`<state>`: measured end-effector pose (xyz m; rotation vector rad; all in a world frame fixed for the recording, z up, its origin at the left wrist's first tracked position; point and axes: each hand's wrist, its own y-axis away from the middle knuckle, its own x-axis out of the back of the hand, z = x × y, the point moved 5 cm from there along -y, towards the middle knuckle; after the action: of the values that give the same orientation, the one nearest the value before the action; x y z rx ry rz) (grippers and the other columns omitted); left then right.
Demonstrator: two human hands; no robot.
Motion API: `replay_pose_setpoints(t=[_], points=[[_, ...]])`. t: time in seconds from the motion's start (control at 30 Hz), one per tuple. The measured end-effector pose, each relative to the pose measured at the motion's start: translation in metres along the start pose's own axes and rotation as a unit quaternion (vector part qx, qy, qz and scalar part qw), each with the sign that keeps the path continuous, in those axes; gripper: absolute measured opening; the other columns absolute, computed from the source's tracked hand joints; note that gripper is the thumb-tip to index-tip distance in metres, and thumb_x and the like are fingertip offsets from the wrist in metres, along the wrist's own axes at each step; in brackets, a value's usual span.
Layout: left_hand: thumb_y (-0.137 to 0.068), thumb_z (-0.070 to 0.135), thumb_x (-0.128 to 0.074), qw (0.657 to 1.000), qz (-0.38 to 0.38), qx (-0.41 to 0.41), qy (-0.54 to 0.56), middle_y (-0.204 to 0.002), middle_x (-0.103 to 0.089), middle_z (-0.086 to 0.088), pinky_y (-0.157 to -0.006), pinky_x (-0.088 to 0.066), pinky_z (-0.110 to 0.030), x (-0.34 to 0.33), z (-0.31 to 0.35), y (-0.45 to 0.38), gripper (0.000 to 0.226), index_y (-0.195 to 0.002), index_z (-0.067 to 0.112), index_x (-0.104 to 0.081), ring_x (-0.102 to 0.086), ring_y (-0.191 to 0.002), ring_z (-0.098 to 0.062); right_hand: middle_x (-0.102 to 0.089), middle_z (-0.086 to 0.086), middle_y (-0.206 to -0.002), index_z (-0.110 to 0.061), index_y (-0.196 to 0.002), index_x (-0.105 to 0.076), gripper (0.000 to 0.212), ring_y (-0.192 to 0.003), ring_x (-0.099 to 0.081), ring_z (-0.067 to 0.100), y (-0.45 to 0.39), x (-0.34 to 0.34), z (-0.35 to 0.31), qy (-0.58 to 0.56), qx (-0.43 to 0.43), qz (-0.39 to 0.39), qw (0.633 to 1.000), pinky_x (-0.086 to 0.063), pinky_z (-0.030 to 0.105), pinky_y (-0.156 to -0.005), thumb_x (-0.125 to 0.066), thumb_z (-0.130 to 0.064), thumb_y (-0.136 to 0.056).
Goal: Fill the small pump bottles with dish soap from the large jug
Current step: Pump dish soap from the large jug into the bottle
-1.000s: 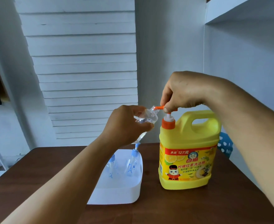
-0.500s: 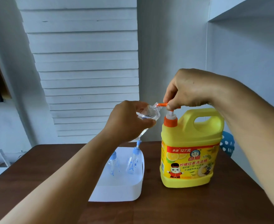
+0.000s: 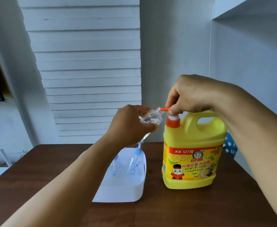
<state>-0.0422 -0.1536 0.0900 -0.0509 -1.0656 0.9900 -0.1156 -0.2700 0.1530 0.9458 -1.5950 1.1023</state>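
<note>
While the right hand (image 3: 190,94) presses with curled fingers on the jug (image 3: 194,154) pump (image 3: 164,109), the left hand (image 3: 131,123) grips a small clear bottle (image 3: 151,117) w/ its mouth at the nozzle.

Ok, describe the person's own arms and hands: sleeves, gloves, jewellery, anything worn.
Both forearms are bare as far as the frame shows, with no sleeve in view. The left hand and right hand wear no gloves, and no ring, watch or bracelet shows on the visible sides. There are no markings or cables.
</note>
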Motion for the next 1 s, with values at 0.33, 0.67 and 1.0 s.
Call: replay_pose_setpoints(t=[0.33, 0.67, 1.0], points=[[-0.074, 0.03, -0.073, 1.0, 0.006, -0.006, 0.0, -0.107, -0.071, 0.006, -0.07, -0.043, -0.012, 0.004, 0.002, -0.003, 0.037, -0.11, 0.025, -0.067, -0.058, -0.082, -0.006, -0.066, -0.01, -0.073, -0.023, -0.091, -0.076, 0.016, -0.066, -0.055, 0.004, -0.001, 0.005, 0.001, -0.012, -0.003, 0.005, 1.0, -0.038, 0.021, -0.05, -0.076, -0.025, -0.075], [-0.073, 0.031, -0.072, 1.0, 0.008, -0.003, 0.015, -0.104, -0.071, 0.01, -0.065, -0.043, -0.013, 0.005, 0.003, -0.003, 0.032, -0.105, 0.029, -0.068, -0.064, -0.082, -0.006, -0.067, -0.008, -0.073, -0.023, -0.089, -0.076, 0.013, -0.063, -0.054, 0.006, 0.0, 0.01, 0.0, -0.006, 0.0, 0.011, 1.0, -0.038, 0.022, -0.05, -0.075, -0.024, -0.076], [-0.074, 0.03, -0.072, 1.0, 0.013, -0.004, 0.01, -0.11, -0.07, 0.008, -0.065, -0.038, -0.008, 0.006, 0.003, -0.002, 0.038, -0.112, 0.025, -0.066, -0.057, -0.081, -0.004, -0.068, -0.008, -0.071, -0.022, -0.089, -0.076, 0.015, -0.065, -0.056, 0.009, -0.002, 0.011, -0.003, 0.009, 0.001, -0.001, 1.0, -0.039, 0.022, -0.05, -0.076, -0.024, -0.075]])
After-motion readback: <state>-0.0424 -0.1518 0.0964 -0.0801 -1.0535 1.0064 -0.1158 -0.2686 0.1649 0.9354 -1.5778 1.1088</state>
